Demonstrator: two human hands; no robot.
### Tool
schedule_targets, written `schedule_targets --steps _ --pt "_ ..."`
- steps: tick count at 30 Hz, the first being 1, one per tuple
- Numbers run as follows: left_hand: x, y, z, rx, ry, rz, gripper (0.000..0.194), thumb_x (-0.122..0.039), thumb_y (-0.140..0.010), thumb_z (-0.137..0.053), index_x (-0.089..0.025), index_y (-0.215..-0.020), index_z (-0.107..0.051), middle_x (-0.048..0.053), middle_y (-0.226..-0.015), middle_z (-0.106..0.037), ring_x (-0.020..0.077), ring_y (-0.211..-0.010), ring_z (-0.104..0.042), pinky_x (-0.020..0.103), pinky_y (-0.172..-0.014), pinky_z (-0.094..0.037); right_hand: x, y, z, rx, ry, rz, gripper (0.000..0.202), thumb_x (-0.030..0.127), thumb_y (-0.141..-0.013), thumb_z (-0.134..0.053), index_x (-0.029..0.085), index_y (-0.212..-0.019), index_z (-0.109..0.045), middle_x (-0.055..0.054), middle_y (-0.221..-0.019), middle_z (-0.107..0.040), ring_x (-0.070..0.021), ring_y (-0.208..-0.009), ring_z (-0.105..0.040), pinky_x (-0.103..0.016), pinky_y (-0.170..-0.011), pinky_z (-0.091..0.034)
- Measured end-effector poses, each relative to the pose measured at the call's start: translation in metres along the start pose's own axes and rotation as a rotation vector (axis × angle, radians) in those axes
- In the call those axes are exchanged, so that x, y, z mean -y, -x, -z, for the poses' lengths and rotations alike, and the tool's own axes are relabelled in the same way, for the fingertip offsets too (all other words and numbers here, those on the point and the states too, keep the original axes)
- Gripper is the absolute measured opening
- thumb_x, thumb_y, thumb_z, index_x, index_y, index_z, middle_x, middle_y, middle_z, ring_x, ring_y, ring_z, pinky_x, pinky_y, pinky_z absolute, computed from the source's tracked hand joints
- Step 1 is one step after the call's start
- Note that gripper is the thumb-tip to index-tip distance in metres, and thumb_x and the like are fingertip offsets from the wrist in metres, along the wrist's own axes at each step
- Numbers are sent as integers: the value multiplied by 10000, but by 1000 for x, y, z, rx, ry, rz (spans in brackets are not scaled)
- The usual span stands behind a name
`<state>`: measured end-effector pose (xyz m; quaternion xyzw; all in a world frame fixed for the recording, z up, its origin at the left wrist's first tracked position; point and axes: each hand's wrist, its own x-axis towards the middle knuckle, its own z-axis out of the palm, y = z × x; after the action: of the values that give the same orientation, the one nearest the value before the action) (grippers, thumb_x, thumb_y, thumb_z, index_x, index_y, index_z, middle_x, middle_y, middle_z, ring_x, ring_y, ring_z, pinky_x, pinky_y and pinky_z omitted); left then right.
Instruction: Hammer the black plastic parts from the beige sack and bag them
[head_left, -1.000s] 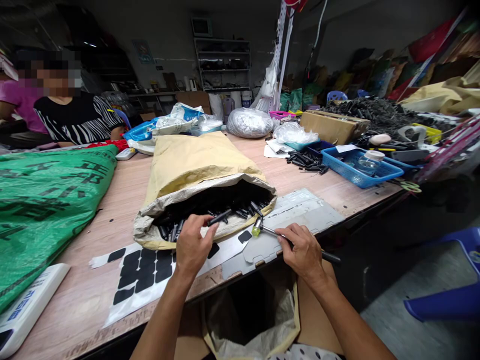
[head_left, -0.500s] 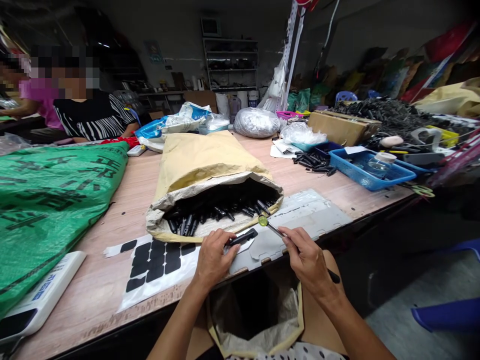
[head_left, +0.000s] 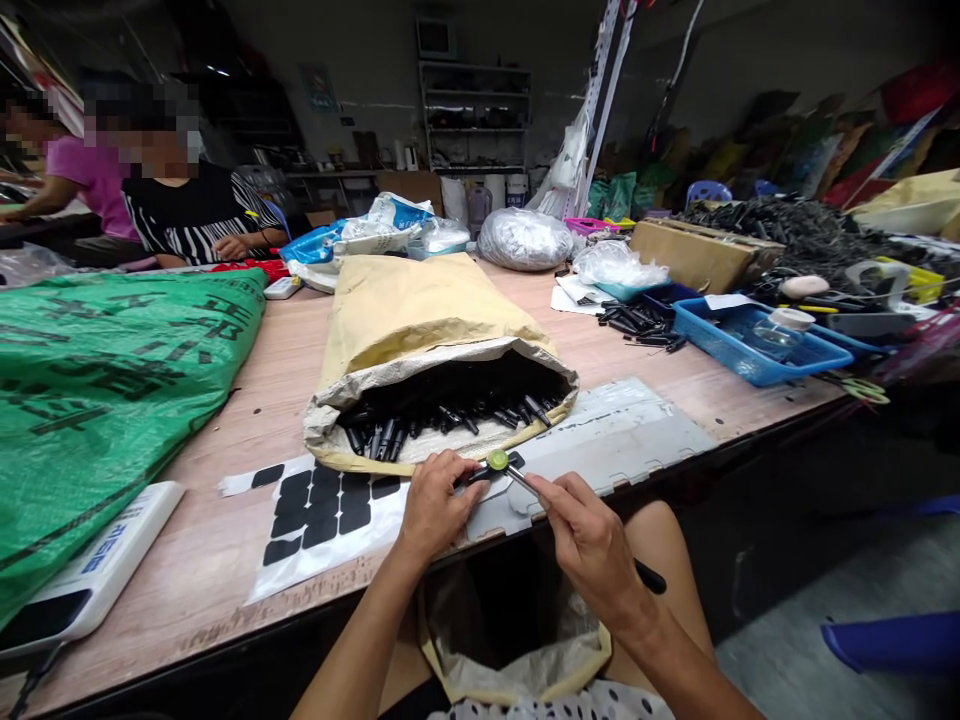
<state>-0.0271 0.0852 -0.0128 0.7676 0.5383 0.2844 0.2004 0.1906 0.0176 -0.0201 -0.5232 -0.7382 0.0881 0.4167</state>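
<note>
While the pale wood-topped table (head_left: 289,350) is spreading ahead of both grips, a big yellow paper-like sack (head_left: 435,300) is lying just beyond the left hand (head_left: 437,508), its mouth facing the grips, probably so its loose black tubular pieces (head_left: 386,438) are sitting within reach. A second, yellow-rimmed sack (head_left: 592,660) is gaping below the hands, past the table edge. To the grips' right a flat grey board (head_left: 630,420) is extending; to their left a white sheet with black rounded-square patches (head_left: 322,505) is running partly under the first sack. The right hand (head_left: 589,535) is gripping a slim hammer with a round yellow-green head (head_left: 498,459). Narrowly, the left is pinching a single black tube (head_left: 475,473), seemingly steadying it under that head (whether they are touching, I cannot tell). The table's front edge is passing close on the near side and the sack's lip is crowding the far side, so the right is offering more room.
</note>
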Motion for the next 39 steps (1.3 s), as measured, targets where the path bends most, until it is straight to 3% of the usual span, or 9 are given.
schedule_targets --steps 6,11,19,29,34,36,39 --pt "-3 0 2 -16 -13 -14 65 -252 -876 -671 -242 -896 -732 22 -833 -630 232 -894 -571 357 -798 -415 10 -2 -5 57 5 35 427 153 -1031 -389 278 -1364 -625 -39 -873 -612 -145 -794 -621 -242 -770 -528" --pt "-1 -1 0 -17 17 -12 136 -281 -877 -681 -248 -995 -739 30 -904 -671 231 -921 -590 372 -839 -426 0 -4 1 -8 2 -28 393 179 -1035 -409 270 -1346 -631 -40 -908 -630 -149 -820 -630 -250 -789 -516" --pt "-3 1 3 -3 6 -12 167 -331 -913 -631 -231 -1003 -730 37 -912 -671 241 -932 -606 384 -832 -424 -37 -12 17 -117 467 -55 343 153 -996 -479 263 -1208 -726 -53 -883 -624 -201 -833 -553 -313 -774 -432" --pt "-5 0 8 14 10 -51 224 -382 -971 -545 -235 -989 -713 52 -927 -667 254 -944 -591 408 -852 -429 -44 -10 12 -101 542 -90 302 178 -959 -558 303 -1185 -716 -40 -879 -629 -210 -826 -510 -353 -746 -334" --pt "-30 26 13 174 93 -220 204 -374 -987 -542 -263 -1029 -707 69 -1019 -652 248 -993 -567 401 -880 -456 -44 -11 13 -98 519 -89 303 178 -955 -562 298 -1189 -711 -41 -885 -635 -206 -822 -509 -355 -738 -326" --pt "-41 43 8 232 82 -281 158 -344 -965 -584 -274 -1047 -700 77 -1153 -632 263 -1090 -541 425 -945 -456 -43 -11 14 -88 517 -101 305 180 -958 -563 305 -1195 -709 -39 -890 -635 -210 -836 -512 -356 -739 -324" --pt "-50 64 -7 228 -31 -335 129 -259 -903 -651 -270 -1026 -690 79 -1317 -576 310 -1200 -488 499 -1011 -430 -43 -11 14 -77 518 -111 316 175 -958 -563 313 -1205 -703 -37 -884 -630 -213 -851 -516 -354 -742 -321"
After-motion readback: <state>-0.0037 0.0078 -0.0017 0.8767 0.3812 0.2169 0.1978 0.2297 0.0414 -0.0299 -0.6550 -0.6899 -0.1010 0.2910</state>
